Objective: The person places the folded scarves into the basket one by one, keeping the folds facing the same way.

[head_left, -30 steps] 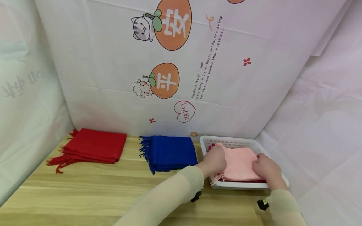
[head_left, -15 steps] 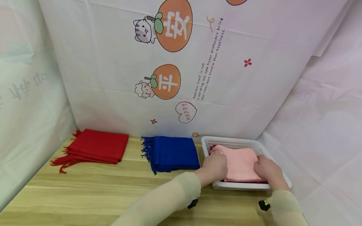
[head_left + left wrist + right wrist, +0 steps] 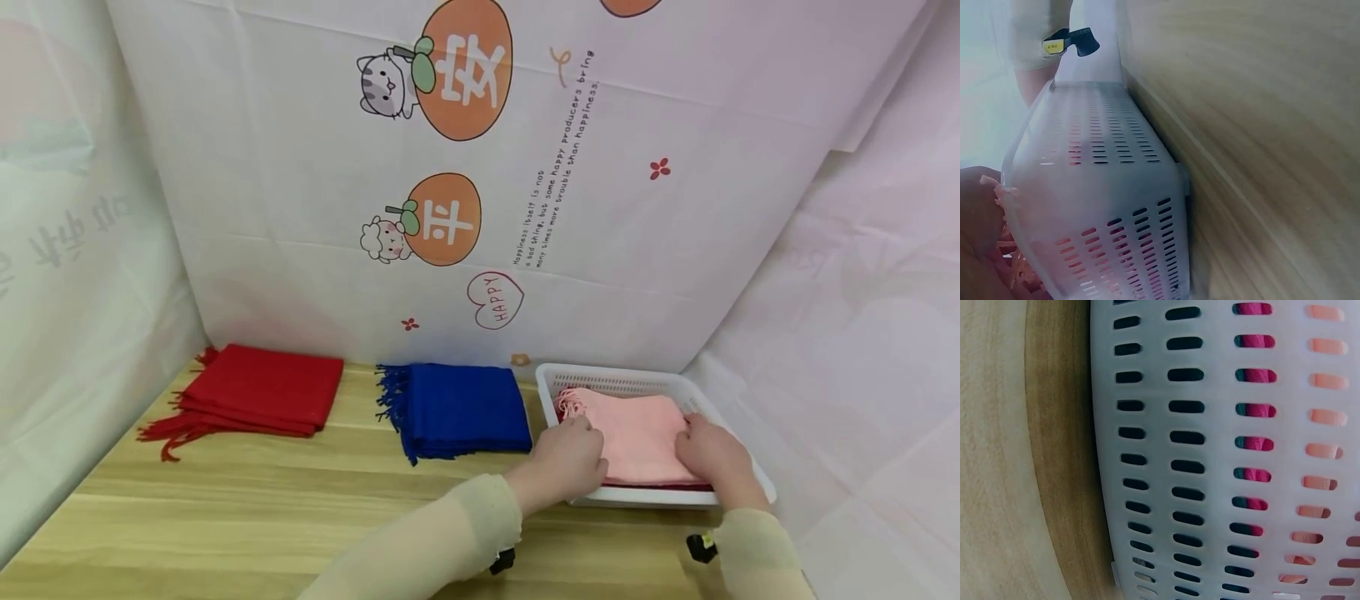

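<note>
A folded pink scarf (image 3: 641, 437) lies in a white plastic basket (image 3: 701, 383), on top of darker red cloth that shows at its lower edge. Curled fingers of my left hand (image 3: 567, 462) hold the scarf's left edge, just below its fringe. In the left wrist view, fringe strands (image 3: 1019, 269) hang beside that hand (image 3: 979, 231) at the basket rim. My right hand (image 3: 716, 458) grips the scarf's right edge, its fingertips partly hidden. The right wrist view shows the slotted basket wall (image 3: 1210, 450), with pink and magenta cloth behind the slots.
A folded blue scarf (image 3: 468, 408) with fringe lies left of the basket on the wooden table (image 3: 300, 508). Farther left is a folded red scarf (image 3: 262, 387). A printed white sheet (image 3: 315, 167) hangs behind, and white sheets stand at both sides.
My left hand has slid down along the scarf's left edge toward the front, uncovering the fringe, which now lies inside the basket. The right hand stays at the right edge.
</note>
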